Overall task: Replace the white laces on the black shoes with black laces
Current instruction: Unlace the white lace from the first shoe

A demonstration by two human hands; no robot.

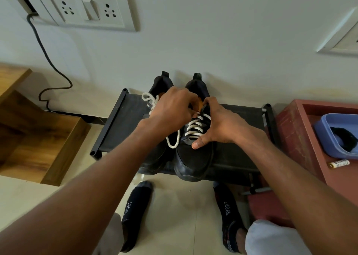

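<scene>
Black shoes stand side by side on a low black rack [124,122] against the wall, toes toward the person. On the right shoe [190,157] the white lace [195,127] is threaded in crossing rows over the tongue. The left hand [170,110] reaches across from the left, its fingers curled at the top of that lacing, seemingly pinching the lace there, though the fingertips are hidden. The right hand [219,125] grips the right shoe's outer side, thumb lying across the vamp below the lowest row. The left shoe [155,157] is partly covered by the left forearm; its loose white lace [150,99] trails at the collar and hangs in a loop between the shoes. On a red table [290,130] to the right sit a blue tray [321,130] with something black [343,138] in it and a small battery [338,163]. Two feet in dark socks [133,212] stand on the tiled floor below
</scene>
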